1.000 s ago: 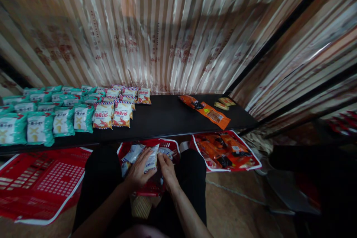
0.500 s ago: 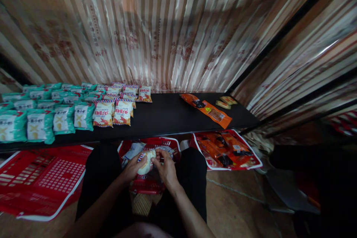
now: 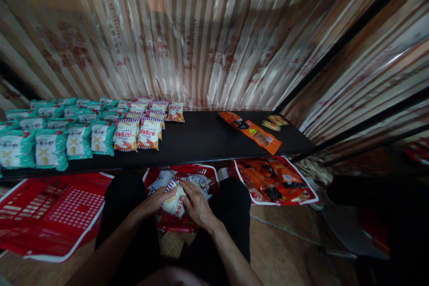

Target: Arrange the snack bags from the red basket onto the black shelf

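Between my knees, a white snack bag [image 3: 173, 205] with red lettering and a striped edge is held above a red basket [image 3: 187, 224]. My left hand [image 3: 155, 201] grips the bag's left side, thumb on its front. Against its right side lies my right hand [image 3: 197, 203], fingers closed around the upper edge. More small bags [image 3: 200, 183] lie in the basket behind my hands. On the black shelf ahead, matching white snack bags [image 3: 148, 134] stand in rows beside teal snack bags [image 3: 50, 148].
An orange packet [image 3: 263, 137] and small yellow packets [image 3: 275, 122] lie on the right of the black shelf [image 3: 194, 136]. A basket of orange packets [image 3: 275, 181] stands at lower right. Another red basket [image 3: 53, 214] is at lower left. A striped curtain [image 3: 208, 35] hangs behind.
The right hand has shifted from pinching the bag's top corner to lying flatter along its right side. The bag is turned so more red lettering shows. The shelf goods stay put.
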A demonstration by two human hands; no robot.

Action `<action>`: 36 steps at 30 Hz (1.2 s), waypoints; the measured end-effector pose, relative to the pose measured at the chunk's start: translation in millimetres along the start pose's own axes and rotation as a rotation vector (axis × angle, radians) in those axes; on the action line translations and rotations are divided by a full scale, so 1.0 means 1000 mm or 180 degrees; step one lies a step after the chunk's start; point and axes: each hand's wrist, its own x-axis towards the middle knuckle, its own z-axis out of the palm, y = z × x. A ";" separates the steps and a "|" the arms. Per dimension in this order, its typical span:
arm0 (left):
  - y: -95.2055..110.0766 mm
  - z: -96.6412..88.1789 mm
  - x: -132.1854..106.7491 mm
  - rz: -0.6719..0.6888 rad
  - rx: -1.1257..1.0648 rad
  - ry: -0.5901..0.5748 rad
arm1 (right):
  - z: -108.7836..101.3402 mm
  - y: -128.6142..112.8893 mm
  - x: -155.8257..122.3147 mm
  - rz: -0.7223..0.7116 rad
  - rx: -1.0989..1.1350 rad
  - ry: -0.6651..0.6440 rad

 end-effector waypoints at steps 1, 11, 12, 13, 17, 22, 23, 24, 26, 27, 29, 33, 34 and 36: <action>0.003 -0.001 -0.001 -0.0020 0.0057 -0.0061 | 0.000 -0.001 0.000 0.0040 0.0090 -0.0048; 0.014 -0.005 0.001 -0.0155 -0.0649 -0.0324 | 0.000 -0.004 0.002 0.0628 0.0605 0.0271; 0.013 -0.006 0.002 -0.0099 -0.0721 -0.0309 | 0.000 -0.002 0.002 0.0728 0.0668 0.0301; 0.011 -0.007 0.003 -0.0067 -0.0767 -0.0279 | 0.001 0.001 0.001 0.0828 0.0740 0.0332; 0.008 -0.011 0.004 -0.0181 -0.0743 -0.0266 | 0.008 0.012 -0.002 0.1111 0.1037 0.0389; 0.006 -0.009 0.002 -0.0032 -0.0706 -0.0220 | 0.014 0.016 -0.002 0.1199 0.1240 0.0640; 0.006 -0.008 0.002 -0.0003 -0.0690 -0.0210 | 0.014 0.015 -0.002 0.1210 0.1281 0.0697; 0.005 -0.007 0.001 0.0023 -0.0669 -0.0199 | 0.014 0.013 -0.001 0.1232 0.1321 0.0749; 0.004 -0.004 0.000 0.0054 -0.0582 -0.0101 | 0.014 0.010 0.000 0.1280 0.1389 0.0830; 0.004 -0.002 -0.001 0.0060 -0.0514 0.0007 | 0.013 0.008 0.000 0.1295 0.1417 0.0866; 0.006 0.002 -0.002 0.0079 -0.0385 0.0260 | 0.014 0.006 0.001 0.1316 0.1456 0.0931; 0.013 0.016 -0.002 0.0188 -0.0342 0.0553 | 0.016 0.005 0.003 0.1395 0.1572 0.1058; 0.013 0.019 -0.001 0.0225 -0.0368 0.0613 | 0.016 0.005 0.003 0.1408 0.1611 0.1084; 0.011 0.025 0.001 0.0308 -0.0440 0.0731 | 0.017 0.004 0.003 0.1417 0.1673 0.1132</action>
